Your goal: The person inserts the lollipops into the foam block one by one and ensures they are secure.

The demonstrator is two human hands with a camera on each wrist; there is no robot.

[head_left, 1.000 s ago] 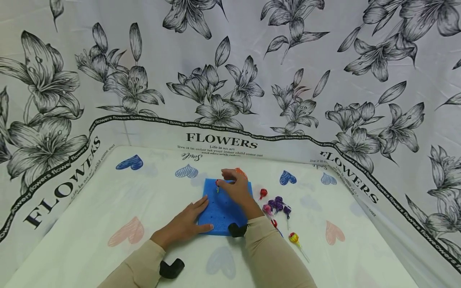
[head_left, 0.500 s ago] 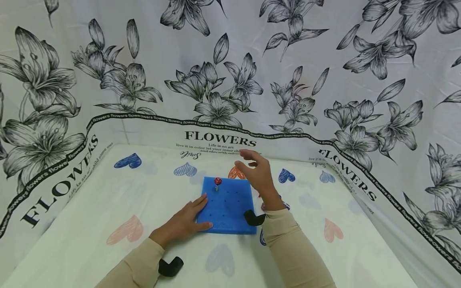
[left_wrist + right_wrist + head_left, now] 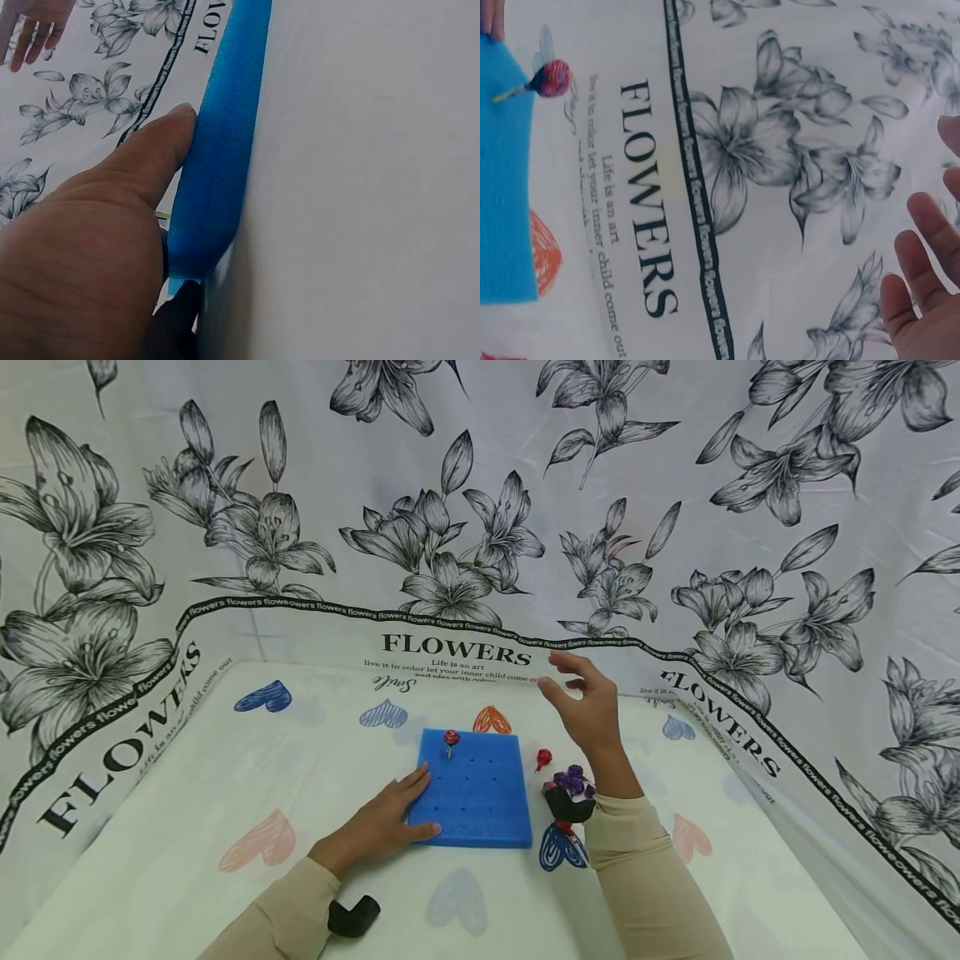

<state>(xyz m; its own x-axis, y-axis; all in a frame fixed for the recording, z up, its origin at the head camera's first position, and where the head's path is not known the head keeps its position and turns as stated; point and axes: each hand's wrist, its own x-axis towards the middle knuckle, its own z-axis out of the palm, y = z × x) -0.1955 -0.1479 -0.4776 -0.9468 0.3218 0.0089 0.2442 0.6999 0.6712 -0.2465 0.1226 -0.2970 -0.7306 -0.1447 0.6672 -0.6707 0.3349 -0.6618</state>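
A blue foam block [image 3: 480,793] with rows of small holes lies on the table. One red lollipop [image 3: 452,737] stands by its stick in the far left of the block; in the right wrist view the same lollipop [image 3: 553,79] shows its round wrapped head. My left hand [image 3: 378,825] rests against the block's left side, its fingertips on the edge. In the left wrist view the thumb [image 3: 161,150] touches the foam [image 3: 225,127]. My right hand [image 3: 592,714] hovers right of the block, fingers loosely bent, holding nothing.
Right of the block lie a red lollipop [image 3: 543,757] and a cluster of purple lollipops [image 3: 576,778], partly hidden by the black wrist mount [image 3: 570,807]. A heart-patterned white cloth [image 3: 315,760] covers the table, and a flower-print curtain [image 3: 450,527] hangs behind.
My right hand has let go of the red lollipop, leaving it upright in the block, and has moved away to the right. The left hand has stayed at the block.
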